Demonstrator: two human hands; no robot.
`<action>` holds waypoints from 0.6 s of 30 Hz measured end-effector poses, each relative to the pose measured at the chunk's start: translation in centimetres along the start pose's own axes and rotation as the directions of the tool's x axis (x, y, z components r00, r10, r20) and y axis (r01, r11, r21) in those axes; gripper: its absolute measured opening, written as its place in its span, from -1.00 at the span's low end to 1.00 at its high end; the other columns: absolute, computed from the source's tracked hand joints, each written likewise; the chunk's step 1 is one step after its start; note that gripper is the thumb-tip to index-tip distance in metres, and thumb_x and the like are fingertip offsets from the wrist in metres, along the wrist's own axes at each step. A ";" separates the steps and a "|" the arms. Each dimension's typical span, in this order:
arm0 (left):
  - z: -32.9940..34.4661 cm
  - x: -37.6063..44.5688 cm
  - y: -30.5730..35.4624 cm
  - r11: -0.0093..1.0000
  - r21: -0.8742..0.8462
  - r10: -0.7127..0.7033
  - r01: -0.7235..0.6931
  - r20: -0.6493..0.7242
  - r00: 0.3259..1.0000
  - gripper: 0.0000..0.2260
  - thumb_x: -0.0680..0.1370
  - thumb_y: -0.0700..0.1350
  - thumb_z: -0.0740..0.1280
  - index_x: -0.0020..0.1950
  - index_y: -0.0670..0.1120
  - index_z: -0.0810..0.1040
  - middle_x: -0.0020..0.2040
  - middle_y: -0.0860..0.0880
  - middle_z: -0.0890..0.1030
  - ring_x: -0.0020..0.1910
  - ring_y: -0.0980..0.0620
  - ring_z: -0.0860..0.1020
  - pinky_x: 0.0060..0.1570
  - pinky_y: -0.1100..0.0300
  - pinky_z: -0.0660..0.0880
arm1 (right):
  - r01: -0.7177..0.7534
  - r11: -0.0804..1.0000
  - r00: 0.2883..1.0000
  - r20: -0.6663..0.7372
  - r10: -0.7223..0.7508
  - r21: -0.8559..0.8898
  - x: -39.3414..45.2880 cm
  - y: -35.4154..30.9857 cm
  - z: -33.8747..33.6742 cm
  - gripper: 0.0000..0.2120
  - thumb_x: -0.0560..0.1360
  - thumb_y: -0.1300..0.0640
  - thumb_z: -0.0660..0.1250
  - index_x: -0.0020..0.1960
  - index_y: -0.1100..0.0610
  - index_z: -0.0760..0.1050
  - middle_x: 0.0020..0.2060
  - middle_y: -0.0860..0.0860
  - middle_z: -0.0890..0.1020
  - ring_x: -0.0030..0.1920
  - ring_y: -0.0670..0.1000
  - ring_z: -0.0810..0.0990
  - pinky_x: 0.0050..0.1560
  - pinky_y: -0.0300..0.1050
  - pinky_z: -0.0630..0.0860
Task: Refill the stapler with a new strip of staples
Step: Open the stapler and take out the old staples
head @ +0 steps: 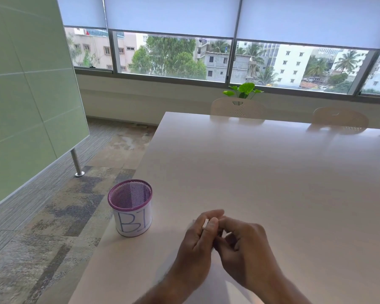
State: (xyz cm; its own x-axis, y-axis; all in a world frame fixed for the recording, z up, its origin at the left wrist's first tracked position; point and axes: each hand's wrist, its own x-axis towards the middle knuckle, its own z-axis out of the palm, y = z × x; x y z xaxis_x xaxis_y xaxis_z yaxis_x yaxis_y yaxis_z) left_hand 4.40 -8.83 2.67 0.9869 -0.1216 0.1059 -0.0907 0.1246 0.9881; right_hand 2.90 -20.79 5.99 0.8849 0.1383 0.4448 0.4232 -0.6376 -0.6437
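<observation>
My left hand (198,240) and my right hand (241,244) meet just above the near part of the white table (261,172). Both curl around a small object, of which only a pale sliver (205,223) shows between the left thumb and fingers. My fingers hide the rest, so I cannot tell whether it is the stapler or a strip of staples. No stapler shows anywhere else on the table.
A purple mesh cup (130,207) with a white label reading "BI" stands near the table's left edge, left of my hands. Two pale chairs (237,107) are tucked in at the far side. A green glass partition (31,88) stands on the left.
</observation>
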 end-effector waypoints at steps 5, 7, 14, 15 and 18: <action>0.2 -0.4 0.6 0.999 0.005 0.054 -0.054 -0.025 0.998 -0.73 0.70 -0.23 0.09 0.16 -0.12 0.59 0.12 -0.15 0.69 0.12 0.02 0.67 0.01 0.26 0.57 | 0.162 0.987 0.981 -0.110 -0.161 -0.003 -0.1 0.2 0.5 -0.78 0.36 0.32 0.46 -0.20 0.00 0.60 -0.37 -0.39 0.54 -0.45 -0.25 0.50 -0.44 -0.42 0.47; 0.2 -0.5 0.7 0.998 0.012 0.069 -0.069 -0.029 0.997 -0.73 0.70 -0.23 0.08 0.16 -0.14 0.58 0.13 -0.15 0.69 0.14 0.03 0.66 0.02 0.27 0.57 | 0.206 0.978 0.969 -0.141 -0.203 0.009 -0.2 0.4 0.6 -0.77 0.36 0.36 0.46 -0.21 0.02 0.59 -0.35 -0.40 0.53 -0.43 -0.27 0.50 -0.44 -0.43 0.46; 0.4 -0.7 0.8 0.997 -0.022 0.070 -0.070 -0.027 0.997 -0.72 0.71 -0.24 0.06 0.18 -0.14 0.57 0.15 -0.15 0.69 0.16 -0.03 0.66 0.13 0.10 0.60 | 0.238 0.971 0.955 -0.180 -0.236 -0.014 -0.4 0.6 0.9 -0.78 0.33 0.39 0.47 -0.22 0.08 0.61 -0.32 -0.41 0.47 -0.40 -0.33 0.45 -0.35 -0.54 0.39; 0.4 -0.7 0.9 0.997 -0.023 0.072 -0.072 -0.025 0.997 -0.71 0.71 -0.24 0.05 0.18 -0.14 0.56 0.15 -0.15 0.70 0.16 -0.05 0.66 0.12 0.10 0.61 | 0.239 0.971 0.954 -0.181 -0.238 -0.017 -0.4 0.7 0.9 -0.80 0.33 0.39 0.47 -0.22 0.09 0.61 -0.31 -0.39 0.47 -0.39 -0.34 0.45 -0.33 -0.56 0.38; 0.4 -0.8 1.0 0.996 -0.037 0.076 -0.077 -0.018 0.997 -0.71 0.71 -0.24 0.05 0.18 -0.13 0.56 0.15 -0.16 0.70 0.14 -0.07 0.66 0.05 0.17 0.60 | 0.250 0.968 0.949 -0.194 -0.247 -0.012 -0.5 0.7 1.0 -0.80 0.33 0.39 0.46 -0.23 0.10 0.61 -0.31 -0.39 0.47 -0.40 -0.34 0.44 -0.32 -0.56 0.37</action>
State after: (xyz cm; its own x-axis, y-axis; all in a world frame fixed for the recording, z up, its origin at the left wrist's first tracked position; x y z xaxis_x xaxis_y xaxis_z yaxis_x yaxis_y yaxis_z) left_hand 3.47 -8.97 3.57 0.9794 -0.0935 0.1789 -0.1614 0.1700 0.9721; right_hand 2.97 -20.59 4.69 0.6978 0.1422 0.7021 0.6283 -0.5922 -0.5045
